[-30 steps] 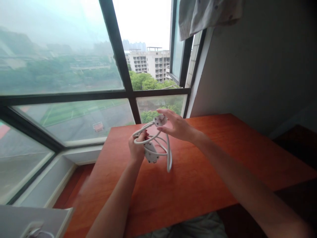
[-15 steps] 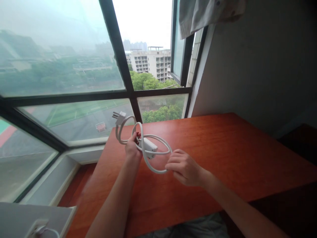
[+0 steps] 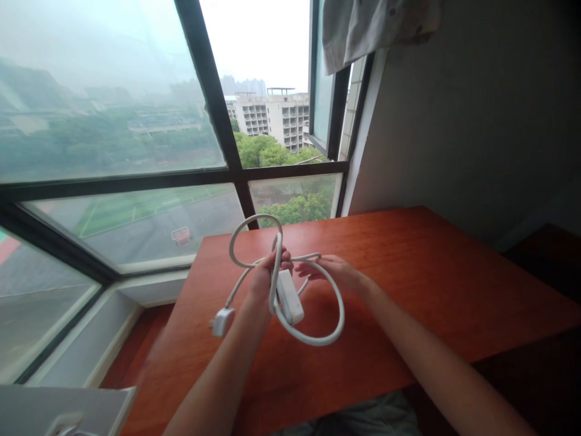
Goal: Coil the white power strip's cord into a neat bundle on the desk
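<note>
My left hand (image 3: 264,280) is closed around a white power strip (image 3: 289,297) and loops of its thick white cable (image 3: 318,336), held above the reddish-brown wooden table (image 3: 408,284). The cable's white plug (image 3: 222,321) dangles below and to the left of that hand. One loop arches up past the table's far edge. My right hand (image 3: 333,270) is just right of the left, its fingers pinched on a strand of the cable near the strip.
Large dark-framed windows (image 3: 227,169) run along the far and left sides, with a white sill (image 3: 149,281) below. A grey wall stands at right, cloth (image 3: 376,27) hanging at its top. A white ledge with a socket (image 3: 63,418) shows bottom left.
The plug swung from upper left, above my left hand, down to hang below it. My right hand moved up from the loop's lower end to beside my left hand.
</note>
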Motion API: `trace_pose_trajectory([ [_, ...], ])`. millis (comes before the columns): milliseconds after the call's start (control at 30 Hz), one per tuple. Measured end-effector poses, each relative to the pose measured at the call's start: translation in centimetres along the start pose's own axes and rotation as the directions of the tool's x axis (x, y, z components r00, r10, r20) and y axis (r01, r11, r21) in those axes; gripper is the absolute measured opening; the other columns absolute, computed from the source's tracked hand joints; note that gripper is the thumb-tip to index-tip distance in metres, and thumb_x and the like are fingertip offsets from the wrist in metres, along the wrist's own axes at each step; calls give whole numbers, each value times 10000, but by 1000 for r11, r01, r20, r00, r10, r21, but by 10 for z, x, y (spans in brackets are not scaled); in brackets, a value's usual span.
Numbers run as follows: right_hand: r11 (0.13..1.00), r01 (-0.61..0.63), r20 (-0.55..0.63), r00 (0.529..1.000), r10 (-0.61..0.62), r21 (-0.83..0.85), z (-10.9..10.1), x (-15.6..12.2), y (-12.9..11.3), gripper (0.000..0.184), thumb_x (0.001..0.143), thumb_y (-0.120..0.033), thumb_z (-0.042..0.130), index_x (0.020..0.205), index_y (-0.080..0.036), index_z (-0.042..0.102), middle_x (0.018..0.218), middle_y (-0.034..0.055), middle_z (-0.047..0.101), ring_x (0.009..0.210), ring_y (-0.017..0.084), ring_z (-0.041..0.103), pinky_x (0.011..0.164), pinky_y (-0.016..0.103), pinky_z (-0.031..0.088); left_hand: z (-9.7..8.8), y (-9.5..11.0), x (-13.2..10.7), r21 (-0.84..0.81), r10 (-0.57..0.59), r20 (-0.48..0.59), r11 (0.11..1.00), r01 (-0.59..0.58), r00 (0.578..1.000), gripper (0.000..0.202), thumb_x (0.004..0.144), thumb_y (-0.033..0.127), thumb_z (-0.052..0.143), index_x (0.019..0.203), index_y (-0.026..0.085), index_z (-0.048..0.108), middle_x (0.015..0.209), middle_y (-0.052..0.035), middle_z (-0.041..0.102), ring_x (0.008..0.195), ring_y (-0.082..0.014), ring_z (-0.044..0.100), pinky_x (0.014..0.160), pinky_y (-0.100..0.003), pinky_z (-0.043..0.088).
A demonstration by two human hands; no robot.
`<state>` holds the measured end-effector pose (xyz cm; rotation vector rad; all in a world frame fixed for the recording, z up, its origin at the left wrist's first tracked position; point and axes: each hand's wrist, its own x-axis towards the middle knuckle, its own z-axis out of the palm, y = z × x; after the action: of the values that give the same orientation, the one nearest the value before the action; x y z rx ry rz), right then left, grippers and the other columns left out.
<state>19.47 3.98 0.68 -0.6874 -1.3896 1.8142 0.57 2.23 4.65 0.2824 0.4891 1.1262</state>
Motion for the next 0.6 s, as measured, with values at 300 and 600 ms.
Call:
trace_pose_trajectory([
  [300, 814, 205, -354, 935, 1, 544, 10, -1, -27, 100, 770, -157, 606, 837, -179, 677, 991, 54, 719, 973, 164, 659, 934, 300, 507, -1, -14, 8, 207, 25, -18, 978, -21, 1000, 154, 755, 193, 701, 845, 115, 603, 709, -4, 605, 526, -64, 561, 435, -139, 464],
  [600, 932, 352, -654, 726, -214, 86, 17, 10, -6, 218, 714, -144, 617, 922, -197, 648, 1034, 60, 685, 1091, 204, 612, 927, 345, 531, -7, -4, 12, 192, 138, -61, 974, -124, 989, 175, 719, 181, 718, 820, 125, 585, 681, 7, 603, 513, -58, 558, 438, -133, 458],
])
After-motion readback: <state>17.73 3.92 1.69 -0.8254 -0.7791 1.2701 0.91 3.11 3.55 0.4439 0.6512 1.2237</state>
